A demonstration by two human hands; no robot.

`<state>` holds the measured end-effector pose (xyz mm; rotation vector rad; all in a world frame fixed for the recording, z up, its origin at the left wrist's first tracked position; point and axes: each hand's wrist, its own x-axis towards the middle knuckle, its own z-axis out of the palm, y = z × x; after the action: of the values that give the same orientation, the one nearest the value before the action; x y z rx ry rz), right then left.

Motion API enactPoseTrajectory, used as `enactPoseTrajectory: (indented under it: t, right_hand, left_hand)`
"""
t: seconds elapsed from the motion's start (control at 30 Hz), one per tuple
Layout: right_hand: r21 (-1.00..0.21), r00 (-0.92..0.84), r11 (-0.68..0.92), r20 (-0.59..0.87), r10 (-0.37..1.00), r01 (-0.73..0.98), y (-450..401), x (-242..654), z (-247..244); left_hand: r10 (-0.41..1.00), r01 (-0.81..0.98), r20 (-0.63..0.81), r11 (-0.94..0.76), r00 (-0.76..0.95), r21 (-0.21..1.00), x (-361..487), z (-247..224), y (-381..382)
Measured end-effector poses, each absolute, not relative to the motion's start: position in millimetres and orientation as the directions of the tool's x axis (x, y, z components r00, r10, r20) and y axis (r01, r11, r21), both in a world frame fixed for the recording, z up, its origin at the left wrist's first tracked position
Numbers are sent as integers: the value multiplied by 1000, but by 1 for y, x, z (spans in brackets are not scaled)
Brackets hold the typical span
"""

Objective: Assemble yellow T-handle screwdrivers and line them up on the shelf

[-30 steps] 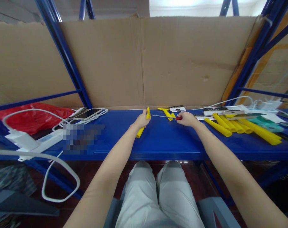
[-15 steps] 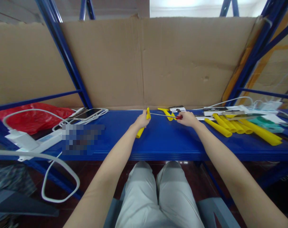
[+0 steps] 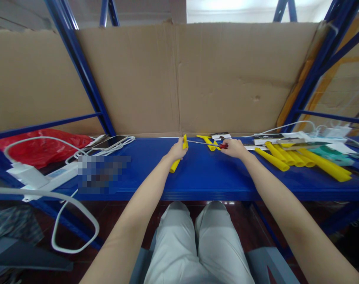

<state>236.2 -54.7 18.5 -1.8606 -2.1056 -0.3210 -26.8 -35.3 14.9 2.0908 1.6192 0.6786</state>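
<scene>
Over the middle of the blue shelf, my left hand (image 3: 177, 150) is closed around a yellow plastic handle (image 3: 175, 165), which shows above and below the fingers. To the right, my right hand (image 3: 235, 148) grips a screwdriver (image 3: 223, 146) by its red handle. Its long thin metal shaft points left, and the tip reaches the upper end of the yellow handle; whether it touches cannot be made out. Behind the shaft lies a smaller yellow piece (image 3: 208, 142), beside a black-and-white card (image 3: 220, 136).
Several yellow tubular handles (image 3: 272, 159) lie at the right with flat metal blades (image 3: 305, 145) and a teal item (image 3: 330, 154). On the left are a white power strip (image 3: 59, 175), cables, a phone (image 3: 110, 142) and a red plastic bag (image 3: 43, 146). Cardboard (image 3: 227, 79) stands behind.
</scene>
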Motion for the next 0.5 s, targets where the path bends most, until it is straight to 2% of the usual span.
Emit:
enactPoseTrajectory:
  t: [0.5]
  right_hand:
    - [-35, -94, 116, 380, 920, 993, -54, 238, 18]
  left_hand:
    - [967, 776, 138, -255, 215, 577, -27, 14, -35]
